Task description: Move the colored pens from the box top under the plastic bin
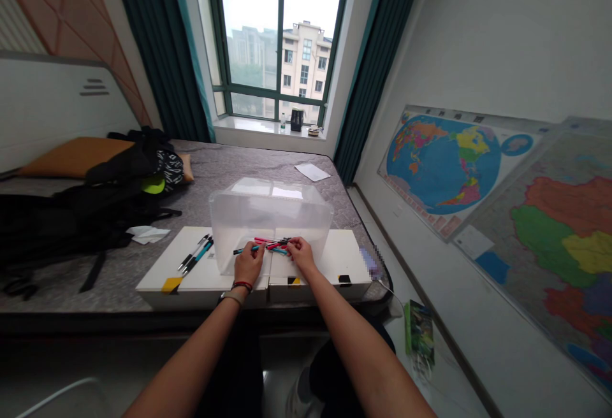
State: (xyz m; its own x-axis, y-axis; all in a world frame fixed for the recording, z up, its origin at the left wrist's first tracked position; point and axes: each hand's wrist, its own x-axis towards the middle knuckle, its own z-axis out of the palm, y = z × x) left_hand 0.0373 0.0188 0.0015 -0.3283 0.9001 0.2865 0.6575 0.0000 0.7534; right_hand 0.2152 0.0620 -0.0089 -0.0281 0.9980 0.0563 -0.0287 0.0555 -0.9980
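Note:
A clear plastic bin [239, 214] lies on its side across the white boxes, its open side towards me. Several pens [272, 243], red, black and teal, lie in a loose heap at its opening. My left hand [248, 264] is closed at the heap's left end, with a teal-and-black pen [239, 251] sticking out leftward from its fingers. At the right end, my right hand [302, 255] has its fingers bent and pinched on pen ends; how many it grips is hidden. Left of the bin, several more pens [197, 254] lie side by side, white, black and blue.
Two low white boxes [165, 262] with black-and-yellow corners sit at the edge of a grey mattress [201, 160]. Black bags [62, 220] and a crumpled tissue [148, 234] are on the left. A white paper [312, 171] lies behind the bin. A cable runs off the right side.

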